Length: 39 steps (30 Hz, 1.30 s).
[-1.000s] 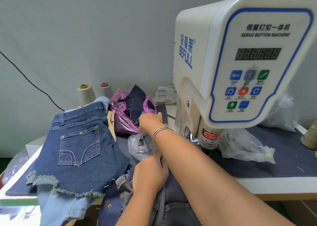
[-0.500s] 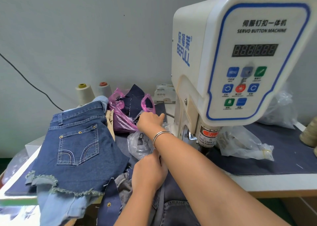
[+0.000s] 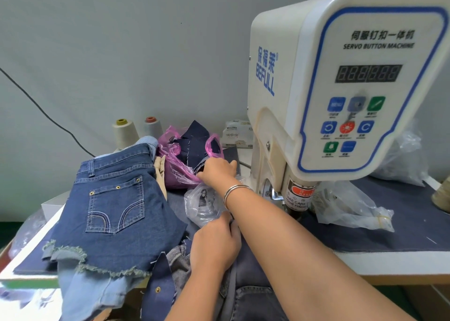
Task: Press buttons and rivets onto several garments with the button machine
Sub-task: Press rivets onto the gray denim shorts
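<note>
The white servo button machine [image 3: 341, 89] stands at the right, its press head [image 3: 298, 199] low over the table. My right hand [image 3: 216, 171], with a silver bangle on the wrist, reaches past a clear bag of small metal parts [image 3: 202, 203] to the dark fabric pieces beside the pink bag [image 3: 175, 172]. Its fingertips are hidden behind the hand. My left hand [image 3: 214, 244] grips a grey denim garment [image 3: 246, 296] at the front edge, fingers curled into the cloth. Dark blue denim shorts [image 3: 117, 211] with brass rivets lie spread at the left.
Two thread cones [image 3: 124, 132] stand at the back by the wall. A crumpled clear bag [image 3: 350, 208] lies right of the press head, another [image 3: 401, 160] behind it. Light blue denim [image 3: 82, 289] hangs under the shorts. A dark mat [image 3: 401, 235] covers the table.
My right hand has shifted slightly towards the dark fabric by the pink bag. The left hand stays gripping the grey garment. The view has dipped a little.
</note>
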Tool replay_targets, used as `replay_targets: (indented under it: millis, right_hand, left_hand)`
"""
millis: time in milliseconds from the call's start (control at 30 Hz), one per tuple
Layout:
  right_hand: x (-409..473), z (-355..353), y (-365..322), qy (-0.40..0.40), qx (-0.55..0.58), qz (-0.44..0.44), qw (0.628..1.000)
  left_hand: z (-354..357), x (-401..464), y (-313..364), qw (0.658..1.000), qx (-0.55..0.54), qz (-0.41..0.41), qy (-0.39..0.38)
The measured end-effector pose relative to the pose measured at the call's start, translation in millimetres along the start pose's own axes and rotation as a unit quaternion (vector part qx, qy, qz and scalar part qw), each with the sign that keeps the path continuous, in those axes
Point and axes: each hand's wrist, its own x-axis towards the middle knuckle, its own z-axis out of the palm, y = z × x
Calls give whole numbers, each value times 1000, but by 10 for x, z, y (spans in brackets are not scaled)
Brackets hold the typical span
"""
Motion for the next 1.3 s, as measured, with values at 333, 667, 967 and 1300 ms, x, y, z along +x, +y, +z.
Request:
replay_targets:
  millis: [333, 667, 967, 1300]
  right_hand:
    - [-35, -33, -19, 46, -76, -77, 993]
    - [-27, -477, -184, 151, 559, 48, 814]
    - [-225, -618, -332, 98, 782, 104, 607]
    - [-1667, -798, 43, -124, 750, -95, 643]
  left_hand:
    - [12, 8, -10, 1000, 1, 7, 9]
    - [30, 14, -19, 1000, -6, 9, 13]
    - [-21, -10, 8, 1000, -9, -10, -8]
    - [-79, -37, 69, 996, -23, -88, -19]
